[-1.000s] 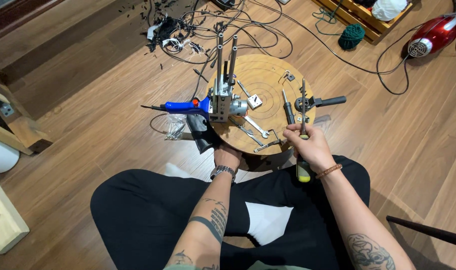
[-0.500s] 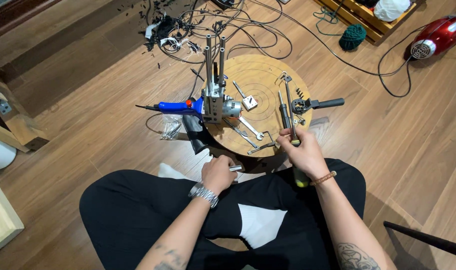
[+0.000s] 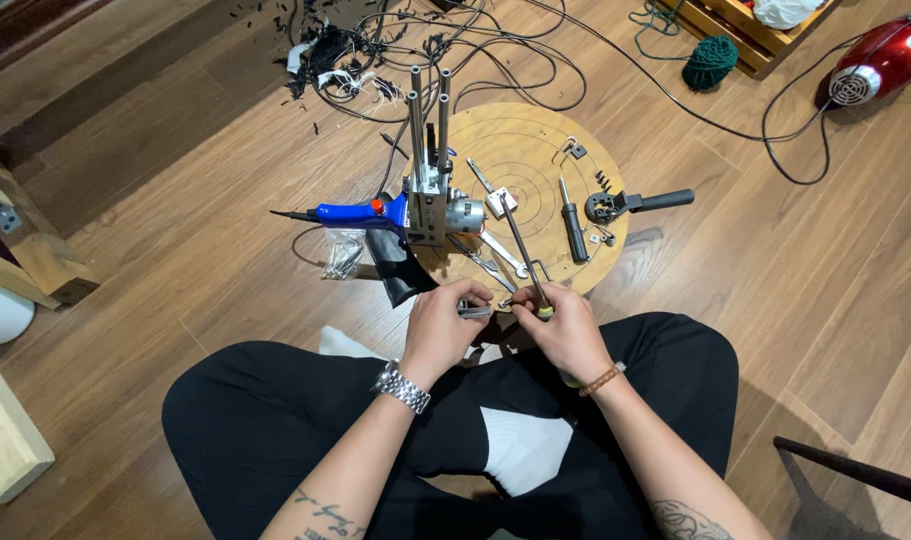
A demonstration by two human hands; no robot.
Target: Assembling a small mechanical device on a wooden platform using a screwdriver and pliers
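The screwdriver (image 3: 523,248) slants up and away from the person, shaft tip over the round wooden worktop (image 3: 535,150), handle low at its near edge. The right hand (image 3: 565,330) has its fingers clenched round the handle. The left hand (image 3: 442,325) pinches a small metal part (image 3: 475,311) just beside it, wrists close above crossed legs. Cables (image 3: 495,40) trail over the wood floor.

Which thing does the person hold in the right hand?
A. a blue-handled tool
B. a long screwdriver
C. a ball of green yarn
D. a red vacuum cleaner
B: the right hand grips a long screwdriver whose shaft points up over the round wooden board, while the left hand holds a small metal part beside it.
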